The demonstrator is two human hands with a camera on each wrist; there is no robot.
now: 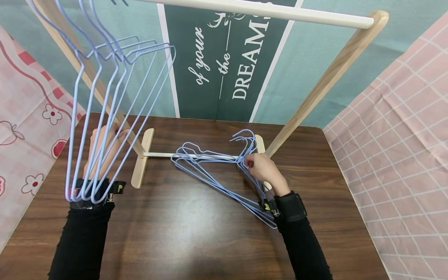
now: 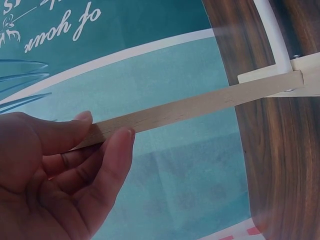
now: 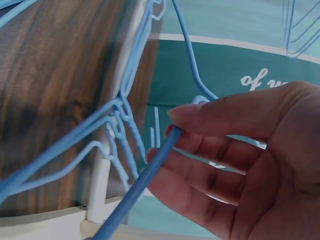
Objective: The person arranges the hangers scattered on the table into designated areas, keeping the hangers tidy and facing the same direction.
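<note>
My left hand (image 1: 102, 143) holds the left wooden post (image 2: 185, 106) of a clothes rack between thumb and fingers, low on the post and behind the hanging wires in the head view. With thumb and fingertips my right hand (image 1: 265, 171) pinches a blue wire clothes hanger (image 3: 137, 192) by its wire, near the rack's right foot. Several more blue hangers (image 1: 224, 188) lie bunched across the lower white bar (image 1: 157, 154) and the table, their hooks towards the right post. Several others (image 1: 75, 128) hang from the rack at upper left; their hooks are out of view.
The rack's white top rail (image 1: 245, 7) runs overhead to the right wooden post (image 1: 325, 83). The rack stands on a dark wooden table (image 1: 168, 233). Behind it hangs a teal cloth with lettering (image 1: 206, 93); pink cloths (image 1: 395, 136) flank both sides.
</note>
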